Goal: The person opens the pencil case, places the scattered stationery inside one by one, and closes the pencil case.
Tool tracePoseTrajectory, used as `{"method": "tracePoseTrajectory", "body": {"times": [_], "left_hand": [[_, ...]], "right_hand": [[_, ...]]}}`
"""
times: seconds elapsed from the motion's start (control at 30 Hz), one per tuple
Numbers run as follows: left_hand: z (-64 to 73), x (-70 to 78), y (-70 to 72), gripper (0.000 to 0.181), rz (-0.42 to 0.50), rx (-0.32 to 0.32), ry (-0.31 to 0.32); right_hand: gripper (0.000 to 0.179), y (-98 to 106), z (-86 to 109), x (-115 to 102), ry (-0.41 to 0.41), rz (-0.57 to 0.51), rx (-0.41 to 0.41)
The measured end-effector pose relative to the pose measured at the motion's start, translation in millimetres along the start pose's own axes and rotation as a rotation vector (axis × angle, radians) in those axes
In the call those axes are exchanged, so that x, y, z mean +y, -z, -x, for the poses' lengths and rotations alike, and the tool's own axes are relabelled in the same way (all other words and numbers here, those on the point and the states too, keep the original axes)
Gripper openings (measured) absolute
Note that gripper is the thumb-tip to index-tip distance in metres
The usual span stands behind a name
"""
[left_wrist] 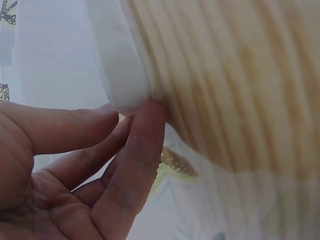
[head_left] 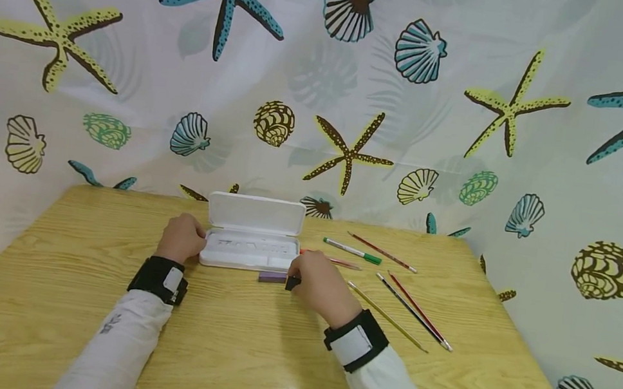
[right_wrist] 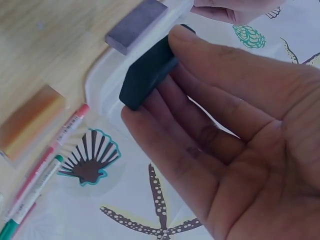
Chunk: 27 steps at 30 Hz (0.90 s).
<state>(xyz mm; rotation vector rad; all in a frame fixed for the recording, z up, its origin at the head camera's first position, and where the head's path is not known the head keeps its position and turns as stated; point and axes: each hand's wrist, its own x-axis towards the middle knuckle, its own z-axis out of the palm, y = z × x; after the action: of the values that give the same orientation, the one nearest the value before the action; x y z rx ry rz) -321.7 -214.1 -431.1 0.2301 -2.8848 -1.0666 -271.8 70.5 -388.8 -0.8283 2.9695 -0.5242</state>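
Note:
An open white pencil case (head_left: pixel 247 262) stands at the back of the table, its lid (head_left: pixel 256 214) raised. My left hand (head_left: pixel 182 238) is at its left end. In the left wrist view, thumb and forefinger pinch the end of the white case (left_wrist: pixel 127 75). My right hand (head_left: pixel 326 289) holds a small dark block (right_wrist: pixel 150 70), like an eraser, between thumb and fingers, in front of the case's right corner. Just left of it, a purple block (head_left: pixel 272 277) lies along the case's front edge. An orange-yellow block (right_wrist: pixel 32 120) shows in the right wrist view only.
To the right lie a green-capped marker (head_left: pixel 351 250), a dark red pencil (head_left: pixel 383 252), a red pen (head_left: pixel 345 264), a yellow pencil (head_left: pixel 387 315), a dark pencil (head_left: pixel 408 307) and a red pencil (head_left: pixel 415 301). A patterned cloth (head_left: pixel 301 89) hangs behind the table (head_left: pixel 229 340).

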Motion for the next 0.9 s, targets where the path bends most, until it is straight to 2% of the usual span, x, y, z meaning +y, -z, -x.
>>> {"method": "tracePoseTrajectory", "body": {"times": [0.13,0.3,0.67,0.9], "left_hand": [[-1.0,-0.2,0.4,0.017,-0.001,0.001,0.008],[-1.9,-1.1,1.1,0.016,-0.002,0.008,-0.013],[-1.5,-2.7,1.7,0.016,0.003,-0.002,0.001],[-2.9,-4.4,0.0,0.016,0.013,0.002,-0.005]], "right_hand": [[0.019,8,-9.2,-5,0.031,0.022,0.022],[0.020,14,-22.4,-10,0.053,0.049,0.046],[0.021,8,-58.4,-4,0.059,0.038,0.016],[0.023,-2,-70.5,3,0.038,0.036,-0.052]]}}
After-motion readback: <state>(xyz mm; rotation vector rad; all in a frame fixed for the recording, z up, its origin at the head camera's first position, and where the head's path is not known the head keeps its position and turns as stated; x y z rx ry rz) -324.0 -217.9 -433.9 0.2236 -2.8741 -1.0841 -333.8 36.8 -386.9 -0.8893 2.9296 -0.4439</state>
